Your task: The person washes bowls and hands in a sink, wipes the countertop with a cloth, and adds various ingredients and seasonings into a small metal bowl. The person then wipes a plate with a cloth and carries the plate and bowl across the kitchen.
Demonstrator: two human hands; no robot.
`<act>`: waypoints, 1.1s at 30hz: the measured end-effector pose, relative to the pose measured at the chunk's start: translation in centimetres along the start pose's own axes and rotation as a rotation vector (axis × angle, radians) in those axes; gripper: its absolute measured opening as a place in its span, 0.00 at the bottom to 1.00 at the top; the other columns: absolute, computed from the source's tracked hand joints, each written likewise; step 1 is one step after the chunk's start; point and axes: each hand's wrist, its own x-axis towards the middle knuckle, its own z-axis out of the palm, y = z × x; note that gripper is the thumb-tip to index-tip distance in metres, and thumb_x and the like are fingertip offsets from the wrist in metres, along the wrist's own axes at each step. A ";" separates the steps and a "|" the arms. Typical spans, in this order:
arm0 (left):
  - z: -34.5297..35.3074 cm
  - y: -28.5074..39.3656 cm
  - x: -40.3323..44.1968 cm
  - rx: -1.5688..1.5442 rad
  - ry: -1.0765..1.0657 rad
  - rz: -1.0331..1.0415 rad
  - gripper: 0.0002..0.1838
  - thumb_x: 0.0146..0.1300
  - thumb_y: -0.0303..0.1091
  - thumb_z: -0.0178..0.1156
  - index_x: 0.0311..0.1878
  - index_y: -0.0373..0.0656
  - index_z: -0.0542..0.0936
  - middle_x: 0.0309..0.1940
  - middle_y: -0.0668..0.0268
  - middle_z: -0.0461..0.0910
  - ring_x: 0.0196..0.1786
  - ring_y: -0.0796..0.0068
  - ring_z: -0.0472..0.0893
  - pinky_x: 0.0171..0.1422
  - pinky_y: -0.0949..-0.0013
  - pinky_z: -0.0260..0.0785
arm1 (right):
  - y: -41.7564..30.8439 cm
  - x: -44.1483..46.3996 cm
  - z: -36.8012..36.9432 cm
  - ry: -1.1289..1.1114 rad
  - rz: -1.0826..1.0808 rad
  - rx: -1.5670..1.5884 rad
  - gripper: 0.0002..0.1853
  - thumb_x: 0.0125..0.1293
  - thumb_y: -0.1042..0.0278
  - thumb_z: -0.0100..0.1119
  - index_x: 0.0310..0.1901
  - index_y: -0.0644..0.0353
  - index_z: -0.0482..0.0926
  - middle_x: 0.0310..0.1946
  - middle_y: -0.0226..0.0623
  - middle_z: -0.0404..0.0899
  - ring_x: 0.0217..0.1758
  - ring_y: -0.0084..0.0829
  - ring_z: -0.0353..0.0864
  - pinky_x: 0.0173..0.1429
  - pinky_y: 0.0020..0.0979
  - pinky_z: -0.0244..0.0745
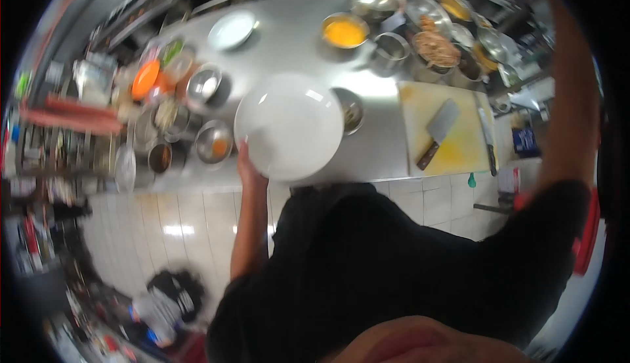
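Note:
My left hand grips the near left rim of a large white plate, with the thumb over the edge. Nothing lies on the plate, which is held up over the steel counter's front part. Just left of it sits a small metal bowl with something orange. Another metal bowl is partly hidden behind the plate's right side. My right arm stretches up along the right edge of the view; its hand lies outside the picture.
A yellow cutting board bears a cleaver and a long knife. At the back are a second white plate, a bowl of yellow food and several metal bowls. An orange lid-like piece and containers crowd the left.

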 end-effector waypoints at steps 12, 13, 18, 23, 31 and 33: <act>0.2 1.6 5.4 0.117 0.005 0.000 0.22 0.72 0.43 0.45 0.57 0.33 0.69 0.49 0.55 0.76 0.50 0.64 0.78 0.53 0.62 0.72 | -18.5 -30.1 9.7 0.023 -0.383 0.537 0.21 0.55 0.69 0.67 0.51 0.58 0.76 0.59 0.45 0.72 0.61 0.42 0.72 0.64 0.40 0.67; 0.7 1.9 5.4 0.151 -0.012 -0.024 0.22 0.72 0.43 0.45 0.57 0.33 0.68 0.48 0.55 0.76 0.49 0.64 0.78 0.53 0.62 0.72 | -21.7 -32.1 13.3 -0.156 -0.372 0.573 0.21 0.55 0.69 0.67 0.51 0.58 0.76 0.59 0.45 0.72 0.61 0.42 0.72 0.64 0.40 0.67; 1.9 1.6 6.8 0.089 -0.190 0.000 0.21 0.71 0.39 0.42 0.58 0.33 0.68 0.52 0.54 0.75 0.52 0.61 0.76 0.58 0.59 0.67 | -26.8 -38.2 25.6 -0.442 -0.427 0.286 0.26 0.50 0.51 0.67 0.52 0.49 0.79 0.64 0.45 0.64 0.66 0.51 0.62 0.66 0.61 0.51; -0.9 1.8 6.9 0.062 -0.156 0.049 0.16 0.66 0.33 0.46 0.54 0.34 0.70 0.47 0.58 0.76 0.47 0.67 0.77 0.54 0.63 0.70 | -29.2 -40.6 28.0 -0.647 -0.519 0.447 0.23 0.51 0.55 0.66 0.49 0.52 0.79 0.61 0.46 0.68 0.62 0.49 0.67 0.63 0.52 0.61; -3.3 4.2 7.2 0.250 -0.066 -0.052 0.26 0.72 0.47 0.45 0.58 0.31 0.69 0.51 0.55 0.76 0.51 0.61 0.78 0.56 0.59 0.71 | -32.0 -38.4 31.5 -0.661 -0.384 0.403 0.18 0.52 0.62 0.62 0.47 0.51 0.78 0.53 0.46 0.71 0.55 0.48 0.72 0.55 0.44 0.70; -3.8 4.7 7.2 0.161 -0.048 0.066 0.26 0.72 0.47 0.46 0.54 0.29 0.71 0.45 0.57 0.78 0.48 0.64 0.78 0.54 0.62 0.70 | -33.4 -39.8 28.9 -1.022 -0.454 0.543 0.20 0.52 0.65 0.62 0.49 0.52 0.78 0.59 0.47 0.69 0.61 0.47 0.69 0.61 0.42 0.68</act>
